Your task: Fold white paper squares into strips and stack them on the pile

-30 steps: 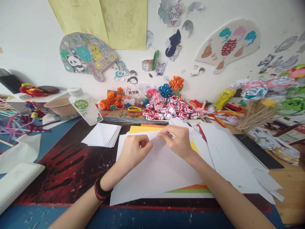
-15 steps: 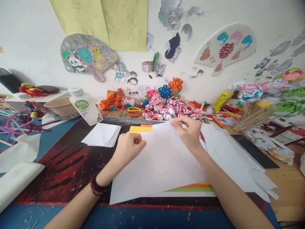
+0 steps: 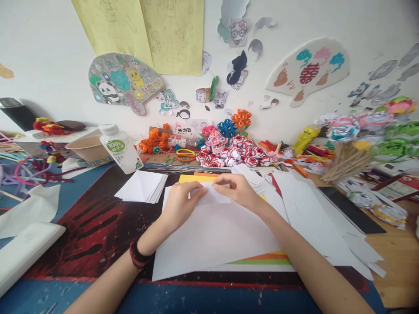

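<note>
A small piece of white paper (image 3: 214, 196) is held up between my two hands above the large white sheet (image 3: 219, 240). My left hand (image 3: 181, 203) pinches its left edge between thumb and fingers. Its upper edge is pinched by my right hand (image 3: 236, 189), fingertips close to the left ones. Beneath the large sheet, edges of yellow, orange and green paper (image 3: 262, 260) stick out. To the left of my left hand lies a stack of white paper squares (image 3: 141, 186), with a crease on the top one.
A white bottle (image 3: 120, 148) stands behind the stack. Red-and-white paper flowers (image 3: 234, 150) crowd the back edge. More white sheets (image 3: 314, 213) spread to the right, near a black flat strip (image 3: 352, 209). A long white case (image 3: 29, 253) lies at left on the dark red mat (image 3: 85, 231).
My right hand has come left and down with the small white paper, closer to my left hand. My left hand, earlier curled apart from it, now grips the paper too. The view has shifted slightly.
</note>
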Available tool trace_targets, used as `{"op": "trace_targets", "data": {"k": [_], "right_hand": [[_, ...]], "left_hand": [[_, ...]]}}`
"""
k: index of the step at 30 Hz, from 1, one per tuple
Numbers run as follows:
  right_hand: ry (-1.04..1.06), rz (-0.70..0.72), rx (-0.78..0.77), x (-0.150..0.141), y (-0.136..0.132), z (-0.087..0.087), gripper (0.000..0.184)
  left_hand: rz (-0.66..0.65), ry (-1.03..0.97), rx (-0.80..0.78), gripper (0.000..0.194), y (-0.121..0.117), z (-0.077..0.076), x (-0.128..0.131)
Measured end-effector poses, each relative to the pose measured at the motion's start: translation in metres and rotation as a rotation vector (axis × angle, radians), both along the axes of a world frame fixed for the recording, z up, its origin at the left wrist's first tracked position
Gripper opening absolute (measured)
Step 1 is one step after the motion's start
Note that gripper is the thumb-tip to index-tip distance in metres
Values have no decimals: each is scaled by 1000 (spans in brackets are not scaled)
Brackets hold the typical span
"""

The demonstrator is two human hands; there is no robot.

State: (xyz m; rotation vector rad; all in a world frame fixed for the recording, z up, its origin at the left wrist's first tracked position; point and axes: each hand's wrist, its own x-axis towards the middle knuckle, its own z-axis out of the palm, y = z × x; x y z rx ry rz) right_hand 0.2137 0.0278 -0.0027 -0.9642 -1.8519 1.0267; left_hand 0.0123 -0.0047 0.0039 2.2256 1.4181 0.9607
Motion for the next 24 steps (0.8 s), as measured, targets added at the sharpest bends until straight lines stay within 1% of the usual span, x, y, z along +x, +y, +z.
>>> {"op": "trace_targets", "data": {"k": [2, 6, 9, 12, 16, 18, 20, 24], "right_hand": [[-66, 70, -8, 4, 1, 0, 17], [-178, 113, 77, 6, 0, 1, 13], [-215, 163, 53, 4, -2, 2, 13], [-264, 187, 46, 4, -2, 4, 13], [-286, 238, 33, 4, -3, 6, 12], [-298, 252, 34, 4, -3, 6, 12], [-318, 240, 49, 2, -4, 5, 12], [-344, 194, 101, 1, -4, 3, 14]], "left_hand": [[-23, 61, 16, 24, 1, 0, -2], [-66, 124, -43, 23, 0, 1, -1], [-95, 138, -65, 21, -1, 3, 1], [-143, 140, -54, 21, -2, 4, 2], [-170, 134, -48, 19, -4, 2, 4], [-155, 147, -58, 18, -6, 0, 6], [-108, 168, -62, 17, -8, -2, 8], [-28, 181, -14, 17, -12, -4, 12]]}}
